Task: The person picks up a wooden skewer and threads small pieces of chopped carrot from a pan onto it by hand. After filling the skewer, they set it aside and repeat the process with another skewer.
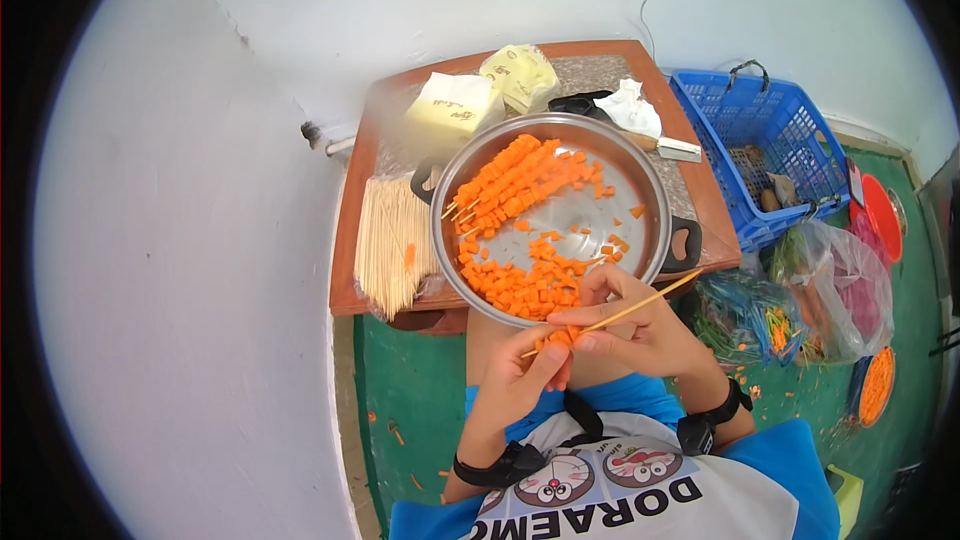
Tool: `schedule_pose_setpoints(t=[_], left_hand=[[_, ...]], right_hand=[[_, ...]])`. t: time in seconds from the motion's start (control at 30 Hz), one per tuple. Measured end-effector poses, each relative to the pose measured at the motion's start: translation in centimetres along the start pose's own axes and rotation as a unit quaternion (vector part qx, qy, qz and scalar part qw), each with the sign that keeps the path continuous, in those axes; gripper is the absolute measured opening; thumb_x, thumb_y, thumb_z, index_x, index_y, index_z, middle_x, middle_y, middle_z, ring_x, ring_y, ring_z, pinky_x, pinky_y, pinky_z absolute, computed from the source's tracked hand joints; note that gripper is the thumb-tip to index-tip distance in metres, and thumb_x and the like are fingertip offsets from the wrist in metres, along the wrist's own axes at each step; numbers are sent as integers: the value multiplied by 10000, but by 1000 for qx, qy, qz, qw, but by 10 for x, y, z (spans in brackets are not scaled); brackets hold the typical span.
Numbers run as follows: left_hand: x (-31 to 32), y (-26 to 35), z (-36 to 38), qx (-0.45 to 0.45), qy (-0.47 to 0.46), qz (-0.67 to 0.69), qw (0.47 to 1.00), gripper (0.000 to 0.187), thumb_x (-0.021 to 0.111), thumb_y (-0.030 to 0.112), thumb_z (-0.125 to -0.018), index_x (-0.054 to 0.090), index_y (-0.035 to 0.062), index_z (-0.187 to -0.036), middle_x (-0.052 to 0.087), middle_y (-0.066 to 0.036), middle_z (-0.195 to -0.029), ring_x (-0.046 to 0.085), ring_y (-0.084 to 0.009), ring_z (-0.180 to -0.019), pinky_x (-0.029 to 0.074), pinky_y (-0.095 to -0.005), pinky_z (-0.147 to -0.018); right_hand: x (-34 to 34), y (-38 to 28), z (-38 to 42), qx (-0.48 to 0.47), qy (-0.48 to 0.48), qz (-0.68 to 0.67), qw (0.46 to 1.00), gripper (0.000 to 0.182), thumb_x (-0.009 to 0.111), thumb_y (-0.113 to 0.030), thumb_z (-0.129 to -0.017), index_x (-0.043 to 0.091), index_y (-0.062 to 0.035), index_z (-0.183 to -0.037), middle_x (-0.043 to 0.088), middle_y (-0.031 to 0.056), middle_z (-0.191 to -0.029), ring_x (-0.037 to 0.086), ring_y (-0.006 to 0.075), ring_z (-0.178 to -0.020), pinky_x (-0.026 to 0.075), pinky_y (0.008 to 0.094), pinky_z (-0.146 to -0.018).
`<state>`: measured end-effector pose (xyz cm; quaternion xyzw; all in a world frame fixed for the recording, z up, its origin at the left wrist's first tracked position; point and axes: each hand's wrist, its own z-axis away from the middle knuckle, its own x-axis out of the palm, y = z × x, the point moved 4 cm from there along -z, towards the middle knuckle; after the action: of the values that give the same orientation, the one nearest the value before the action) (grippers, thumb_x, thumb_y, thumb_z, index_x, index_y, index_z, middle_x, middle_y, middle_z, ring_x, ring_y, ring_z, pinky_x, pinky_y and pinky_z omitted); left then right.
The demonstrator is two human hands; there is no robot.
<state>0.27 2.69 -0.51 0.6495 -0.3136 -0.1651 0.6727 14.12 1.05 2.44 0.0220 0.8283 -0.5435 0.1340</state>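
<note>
My left hand (517, 378) and my right hand (640, 328) meet over my lap, at the near rim of a wide steel pot (655, 175). Between them is a bamboo skewer (650, 306) with several orange carrot pieces (560, 337) on its left part. The fingers of my left hand are closed around the carrot end. My right hand pinches the skewer beside the pieces, and its bare end slants up to the right. Inside the pot, finished carrot skewers (520, 180) lie at the upper left, and loose carrot cubes (525, 280) are heaped at the near side.
A bundle of bamboo skewers (390, 245) lies left of the pot on the wooden table (345, 270). Behind stand yellowish paper packs (455, 108) and a knife (678, 148). To the right are a blue crate (740, 160), plastic bags (830, 280) and a bowl of carrot bits (877, 385).
</note>
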Motion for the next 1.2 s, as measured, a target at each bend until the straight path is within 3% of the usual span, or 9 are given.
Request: schedule_pose_setpoints(t=[0.13, 0.37, 0.43, 0.53, 0.6, 0.77, 0.87, 0.93, 1.2], left_hand=[[-8, -4, 0, -31, -81, -32, 996, 389, 420, 341, -847, 530, -27, -912, 520, -54, -622, 473, -90, -528, 379, -187, -477], [-12, -7, 8, -71, -102, 19, 992, 379, 451, 332, -832, 530, -33, -898, 516, -73, -602, 464, -99, -501, 358, -190, -449], [-19, -7, 8, -88, -71, 81, 990, 368, 447, 317, -828, 512, -40, -892, 495, -81, -582, 440, -102, -470, 331, -191, -415], [-36, -1, 11, -75, 67, 116, 988, 334, 422, 281, -828, 491, -40, -888, 478, -86, -583, 398, -99, -441, 301, -184, -389], [-42, 2, 13, -54, 95, 115, 987, 329, 407, 275, -827, 485, -40, -887, 480, -89, -593, 385, -96, -435, 290, -179, -383], [-50, 4, 14, -16, 153, 95, 984, 313, 368, 272, -836, 472, -20, -883, 460, -72, -595, 314, -62, -411, 232, -167, -364], [-55, -1, 17, -15, 163, 111, 980, 313, 342, 278, -855, 468, -7, -877, 422, -44, -562, 281, -48, -396, 208, -163, -356], [-57, -1, 20, -4, 172, 113, 979, 301, 342, 251, -860, 485, -14, -870, 411, -31, -547, 273, -39, -404, 203, -161, -364], [-53, 0, 16, 21, 214, 32, 976, 232, 418, 206, -845, 492, -10, -803, 395, -20, -509, 279, -43, -376, 204, -161, -349]], right_hand=[[6, -5, -1, 70, -66, -38, 995, 279, 588, -145, -723, 592, -109, -1000, 441, 51, -839, 415, 138, -747, 345, 256, -638], [14, -8, -8, 18, -166, 48, 985, 273, 555, -190, -756, 570, -52, -992, 462, 110, -899, 465, 213, -806, 377, 283, -679], [2, -10, -18, -17, -116, 90, 989, 239, 559, -186, -754, 578, -27, -931, 493, 112, -886, 502, 222, -774, 401, 303, -662], [-33, 14, -35, 120, -36, 131, 983, 182, 594, -141, -719, 589, -17, -852, 543, 105, -771, 533, 187, -659, 416, 308, -572], [-50, 31, -44, 106, 51, 358, 926, 165, 608, -140, -696, 564, 14, -737, 550, 123, -737, 532, 226, -588, 417, 313, -531], [-22, 53, -54, 188, -93, 387, 898, 142, 575, -132, -712, 559, 6, -742, 537, 137, -717, 530, 277, -645, 421, 333, -567], [-8, 69, -52, 62, -77, 421, 902, 113, 550, -108, -712, 553, -20, -783, 522, 132, -711, 531, 292, -714, 426, 351, -610], [-2, 84, -51, 145, -141, 408, 890, 118, 537, -85, -700, 540, -33, -806, 518, 132, -730, 525, 299, -771, 427, 359, -641], [-21, 80, -51, 154, -90, 353, 918, 70, 539, -66, -706, 539, -6, -742, 543, 139, -648, 536, 277, -628, 429, 334, -578]])
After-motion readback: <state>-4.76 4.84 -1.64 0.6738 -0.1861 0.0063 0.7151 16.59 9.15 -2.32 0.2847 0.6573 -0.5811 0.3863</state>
